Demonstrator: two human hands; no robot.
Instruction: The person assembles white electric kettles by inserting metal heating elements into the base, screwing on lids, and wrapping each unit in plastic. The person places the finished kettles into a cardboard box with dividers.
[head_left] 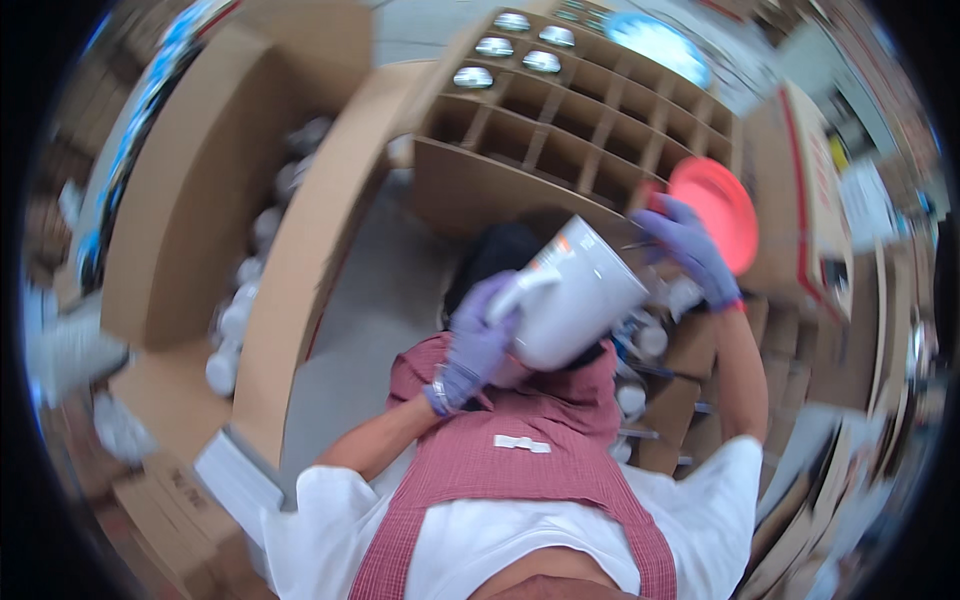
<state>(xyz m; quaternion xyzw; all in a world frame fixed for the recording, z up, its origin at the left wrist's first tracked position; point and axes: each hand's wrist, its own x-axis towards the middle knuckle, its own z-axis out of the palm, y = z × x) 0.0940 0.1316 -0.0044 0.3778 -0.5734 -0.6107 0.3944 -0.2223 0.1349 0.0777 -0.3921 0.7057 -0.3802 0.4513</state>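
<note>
While the left hand [472, 345] clamps the white handled vessel [582, 300] at its right, the right hand [695, 252] shows indeterminate closure.

Nothing sharp enough to read here: blurred red lettering [816, 160] runs along the tan cardboard carton [822, 235] at right, dark print [188, 490] marks the brown cardboard box [165, 525] lower left, and a small orange label [563, 243] sits on the white cylindrical pitcher [590, 300].
</note>
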